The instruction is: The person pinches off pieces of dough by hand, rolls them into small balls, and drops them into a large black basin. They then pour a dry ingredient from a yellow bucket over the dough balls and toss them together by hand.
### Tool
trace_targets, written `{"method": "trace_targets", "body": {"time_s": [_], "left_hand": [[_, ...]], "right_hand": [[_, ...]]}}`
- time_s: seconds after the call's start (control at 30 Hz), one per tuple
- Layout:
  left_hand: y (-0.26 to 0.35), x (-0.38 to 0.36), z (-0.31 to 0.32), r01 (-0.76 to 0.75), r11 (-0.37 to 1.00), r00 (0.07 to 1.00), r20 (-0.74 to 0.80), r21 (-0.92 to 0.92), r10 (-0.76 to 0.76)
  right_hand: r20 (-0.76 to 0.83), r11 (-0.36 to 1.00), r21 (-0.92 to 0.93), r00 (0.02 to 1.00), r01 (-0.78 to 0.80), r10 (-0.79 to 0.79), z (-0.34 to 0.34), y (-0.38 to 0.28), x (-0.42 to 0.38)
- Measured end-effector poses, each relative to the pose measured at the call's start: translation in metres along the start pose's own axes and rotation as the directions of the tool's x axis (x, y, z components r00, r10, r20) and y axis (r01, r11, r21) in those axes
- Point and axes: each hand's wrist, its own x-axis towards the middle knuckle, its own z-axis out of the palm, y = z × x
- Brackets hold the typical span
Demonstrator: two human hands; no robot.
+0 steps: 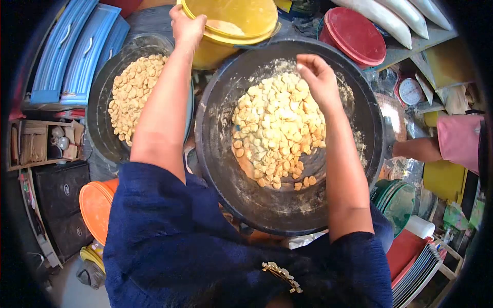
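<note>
A large black basin (pixel 359 149) in front of me holds a heap of pale yellow dough pieces (pixel 277 133) dusted with flour. My right hand (pixel 316 74) hovers over the far side of the heap, fingers bunched together, apparently pinching flour. My left hand (pixel 186 28) reaches forward and grips the rim of a yellow bucket (pixel 231 25) behind the basin. A second black basin (pixel 102 92) to the left holds more dough pieces (pixel 134 90).
A red lid (pixel 354 36) and white sacks (pixel 390 15) lie at the back right. Blue plastic lids (pixel 77 46) lie far left. An orange bowl (pixel 97 205) sits lower left. Another person's arm in a pink sleeve (pixel 452 141) is at the right, beside stacked plates (pixel 416 272).
</note>
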Motion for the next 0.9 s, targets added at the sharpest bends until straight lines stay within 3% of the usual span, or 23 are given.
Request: {"method": "trace_targets", "body": {"time_s": [0.1,0.17,0.2,0.23,0.27,0.3,0.33,0.37,0.43,0.5,0.53,0.57,0.63,0.7,0.77,0.8,0.87,0.9], "left_hand": [[0.048,-0.025,-0.026,-0.307,0.927,0.933,0.126,-0.213,0.338],[0.081,-0.033,-0.036,-0.547,0.784,0.776,0.174,-0.293,0.606],[0.098,-0.039,-0.044,-0.539,0.791,0.783,0.175,-0.290,0.597],[0.115,-0.045,-0.053,-0.497,0.804,0.755,0.294,-0.328,0.587],[0.127,-0.051,-0.058,-0.454,0.815,0.712,0.404,-0.361,0.575],[0.134,-0.054,-0.060,-0.502,0.791,0.672,0.418,-0.351,0.611],[0.138,-0.057,-0.060,-0.547,0.765,0.632,0.432,-0.340,0.644],[0.139,-0.062,-0.057,-0.585,0.744,0.629,0.398,-0.323,0.667],[0.141,-0.071,-0.042,-0.591,0.739,0.638,0.374,-0.324,0.674],[0.149,-0.074,-0.041,-0.506,0.774,0.620,0.463,-0.380,0.633],[0.156,-0.076,-0.049,-0.455,0.795,0.578,0.545,-0.402,0.607],[0.154,-0.089,-0.050,-0.588,0.721,0.638,0.337,-0.367,0.692],[0.155,-0.087,-0.055,-0.549,0.761,0.651,0.394,-0.345,0.648],[0.150,-0.083,-0.050,-0.510,0.797,0.665,0.440,-0.323,0.603],[0.134,-0.072,-0.033,-0.502,0.806,0.757,0.293,-0.314,0.585],[0.129,-0.070,-0.030,-0.501,0.805,0.755,0.294,-0.317,0.586],[0.124,-0.067,-0.032,-0.370,0.866,0.861,0.227,-0.337,0.456],[0.116,-0.059,-0.025,-0.428,0.831,0.855,0.139,-0.355,0.500]], "right_hand": [[0.023,0.939,-0.194,0.958,0.285,-0.286,0.010,-0.020,0.048],[0.094,0.843,-0.352,0.912,0.406,-0.400,0.024,-0.029,0.086],[0.138,0.799,-0.427,0.903,0.425,-0.407,0.033,-0.032,0.106],[0.155,0.839,-0.344,0.907,0.421,-0.392,0.041,-0.038,0.119],[0.132,0.841,-0.374,0.920,0.390,-0.368,0.049,-0.032,0.134],[0.126,0.857,-0.501,0.990,0.120,-0.065,0.054,-0.024,0.147],[0.076,0.775,-0.616,0.968,-0.144,0.240,0.057,-0.009,0.165],[0.280,0.966,-0.258,0.958,0.020,0.055,0.056,0.080,0.215],[0.084,0.979,-0.202,0.996,0.001,0.017,0.073,0.082,0.193],[0.088,0.989,0.106,0.992,-0.102,0.092,0.108,0.063,0.188],[0.138,0.927,0.338,0.983,-0.165,0.125,0.131,0.046,0.183],[0.199,0.812,0.540,0.971,-0.221,0.133,0.150,0.032,0.179],[0.295,0.477,0.824,0.950,-0.307,0.102,0.181,0.010,0.171],[0.328,0.231,0.915,0.943,-0.330,0.046,0.191,0.000,0.159],[0.335,0.104,0.937,0.942,-0.334,0.010,0.185,-0.005,0.146],[0.342,0.070,0.938,0.940,-0.341,-0.011,0.175,-0.007,0.139],[0.362,0.050,0.932,0.931,-0.360,-0.044,0.150,-0.006,0.129],[0.373,0.060,0.927,0.926,-0.370,-0.065,0.135,-0.006,0.124]]}}
